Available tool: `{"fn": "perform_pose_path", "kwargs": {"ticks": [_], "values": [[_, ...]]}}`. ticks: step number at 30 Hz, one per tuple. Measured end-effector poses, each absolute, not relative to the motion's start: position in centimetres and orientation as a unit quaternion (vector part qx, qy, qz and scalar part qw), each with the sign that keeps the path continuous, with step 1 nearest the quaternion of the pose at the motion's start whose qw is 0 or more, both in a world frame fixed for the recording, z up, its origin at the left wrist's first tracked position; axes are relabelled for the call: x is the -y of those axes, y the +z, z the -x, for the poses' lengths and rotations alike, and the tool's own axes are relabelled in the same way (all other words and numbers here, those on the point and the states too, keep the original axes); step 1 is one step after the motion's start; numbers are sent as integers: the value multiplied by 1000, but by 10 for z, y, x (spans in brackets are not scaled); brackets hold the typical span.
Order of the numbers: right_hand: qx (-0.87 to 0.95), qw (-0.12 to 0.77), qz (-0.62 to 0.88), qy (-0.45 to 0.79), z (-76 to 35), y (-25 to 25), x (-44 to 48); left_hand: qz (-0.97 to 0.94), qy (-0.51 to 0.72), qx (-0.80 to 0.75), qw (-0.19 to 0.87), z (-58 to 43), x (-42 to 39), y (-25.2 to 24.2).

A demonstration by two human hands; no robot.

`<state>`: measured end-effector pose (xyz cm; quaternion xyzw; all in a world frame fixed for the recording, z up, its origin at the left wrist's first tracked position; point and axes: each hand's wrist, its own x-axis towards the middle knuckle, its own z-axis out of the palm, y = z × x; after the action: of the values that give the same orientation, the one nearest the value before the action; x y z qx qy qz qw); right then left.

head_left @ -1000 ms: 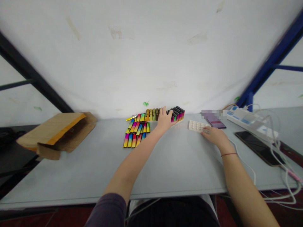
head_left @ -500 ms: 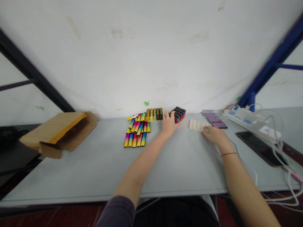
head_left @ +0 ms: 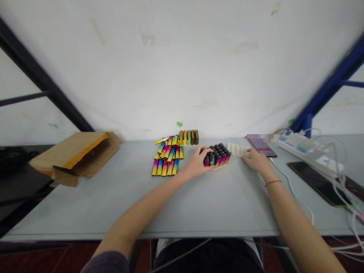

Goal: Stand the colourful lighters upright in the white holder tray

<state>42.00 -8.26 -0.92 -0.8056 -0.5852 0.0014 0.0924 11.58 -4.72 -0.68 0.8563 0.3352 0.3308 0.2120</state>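
In the head view my left hand [head_left: 199,163] is wrapped around the left end of a block of upright black-topped pieces [head_left: 220,153]. Their sides are shiny pink, purple and green; they look like lighters set in rows. My right hand [head_left: 254,158] has its fingers closed on the right end of a white tray with rows of round cells [head_left: 237,149], which lies on the table. The tray's left end is close to the block; I cannot tell whether they touch. Behind my left hand stands a second block of gold-topped pieces [head_left: 188,137].
Shiny rainbow-coloured flat pieces [head_left: 165,167] lie in rough rows on the grey table [head_left: 113,204]. An open brown cardboard package [head_left: 68,153] is at the left. To the right are a lit phone [head_left: 263,147], a dark phone [head_left: 315,182], a power strip [head_left: 313,151] and white cables [head_left: 295,199].
My left hand has drawn the black-topped block toward me and slightly right, away from the gold-topped block. My right hand stays at the white tray. The view has shifted slightly.
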Motion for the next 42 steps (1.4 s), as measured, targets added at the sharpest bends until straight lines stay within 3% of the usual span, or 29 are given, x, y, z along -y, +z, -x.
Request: {"fn": "perform_pose_path", "kwargs": {"ticks": [5, 18, 23, 28, 31, 36, 42], "values": [[627, 57, 777, 20, -394, -3, 53, -878, 286, -284, 259, -71, 62, 0], [678, 162, 717, 16, -346, -12, -11, -812, 225, -349, 411, -39, 72, 2], [677, 186, 710, 54, -342, -14, -11, -821, 196, -368, 391, -37, 73, 8], [653, 288, 695, 79, -345, -17, 1, -813, 200, -378, 395, -37, 72, 5], [659, 365, 639, 154, -360, -22, 27, -803, 235, -358, 414, -38, 71, 5], [756, 290, 488, 327, -376, -27, 79, -790, 274, -323, 443, -42, 73, 13], [807, 207, 451, 320, -351, -18, 90, -759, 292, -352, 463, -40, 68, 7]]}}
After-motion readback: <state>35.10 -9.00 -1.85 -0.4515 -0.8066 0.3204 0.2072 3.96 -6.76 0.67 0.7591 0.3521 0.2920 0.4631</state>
